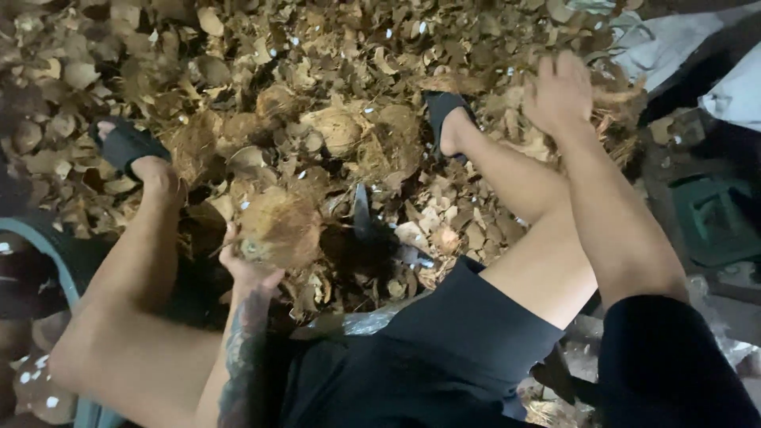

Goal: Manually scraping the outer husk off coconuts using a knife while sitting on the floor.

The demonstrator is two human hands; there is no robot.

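My left hand holds a brown, fibrous coconut low between my knees. Just right of it an upright metal spike blade stands out of the husk litter. My right hand is stretched far out to the upper right, fingers spread, resting on a heap of coconut husk; it looks blurred and I cannot see anything gripped in it. More husked coconuts lie ahead between my feet.
Husk and shell pieces cover the ground. My feet in dark sandals sit left and centre. A white sack and a green crate lie on the right.
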